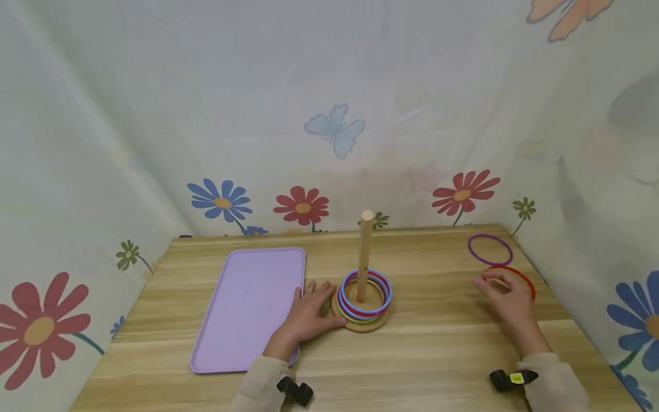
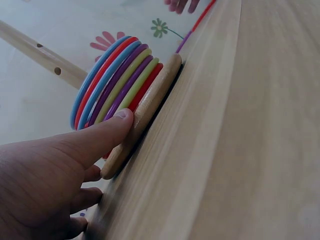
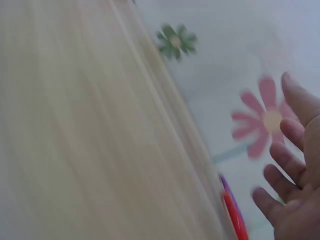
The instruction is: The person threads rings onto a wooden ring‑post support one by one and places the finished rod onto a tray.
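A wooden peg stand (image 1: 364, 257) stands upright on the table with a stack of rings (image 2: 110, 80) around its foot, in blue, red, purple and yellow-green. My left hand (image 1: 309, 315) lies spread at the left side of its round base (image 2: 150, 100). The thumb touches the base's edge, and the other fingers reach forward beside it. To the right, my right hand (image 1: 509, 303) hovers with loosely bent fingers and holds nothing. A red ring (image 1: 522, 277) lies just beyond it, partly hidden by the hand. Past that lies a purple ring (image 1: 489, 249).
A lilac tray (image 1: 252, 303) lies to the left, its right edge beneath or beside my left hand. The wooden table (image 1: 432, 355) ends at the back against a flower-printed cloth (image 1: 257, 114), which also hangs along both sides.
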Tool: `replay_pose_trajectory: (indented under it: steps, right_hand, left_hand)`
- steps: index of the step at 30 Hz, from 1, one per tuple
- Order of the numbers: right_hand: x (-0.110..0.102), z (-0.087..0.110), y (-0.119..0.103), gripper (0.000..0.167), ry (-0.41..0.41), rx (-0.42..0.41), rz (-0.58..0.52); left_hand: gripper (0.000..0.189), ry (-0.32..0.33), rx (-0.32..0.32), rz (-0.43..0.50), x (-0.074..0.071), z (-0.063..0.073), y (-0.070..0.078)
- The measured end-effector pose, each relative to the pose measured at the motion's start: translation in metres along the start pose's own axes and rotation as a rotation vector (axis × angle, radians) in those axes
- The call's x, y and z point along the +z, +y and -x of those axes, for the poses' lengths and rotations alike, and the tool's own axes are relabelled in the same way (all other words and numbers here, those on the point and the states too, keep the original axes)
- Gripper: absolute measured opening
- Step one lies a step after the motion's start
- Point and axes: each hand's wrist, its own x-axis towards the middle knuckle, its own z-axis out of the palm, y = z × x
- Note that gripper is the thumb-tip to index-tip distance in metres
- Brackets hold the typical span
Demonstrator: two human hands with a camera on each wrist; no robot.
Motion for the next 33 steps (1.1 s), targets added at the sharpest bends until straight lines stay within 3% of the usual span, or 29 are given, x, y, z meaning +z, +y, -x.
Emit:
replay_pose_trajectory:
  steps: [4,9,23,33]
  right_hand:
    - [-0.025,-0.001,0.020,0.043,0.149,0.076,0.080]
    - [-0.048,0.001,0.042,0.055,0.197,0.096,0.184]
    - [-0.065,-0.003,0.057,0.073,-0.098,-0.034,0.392]
    - [-0.064,-0.001,0.062,0.062,-0.086,-0.046,0.400]
  left_hand:
    - [0.091,0.008,0.001,0.003,0.001,0.000,0.001]
    - [0.091,-0.003,0.005,0.014,0.002,0.000,0.001]
    - [0.092,-0.005,-0.009,0.005,0.000,0.000,0.001]
    - [0.092,-0.002,-0.005,0.006,0.001,0.000,0.000]
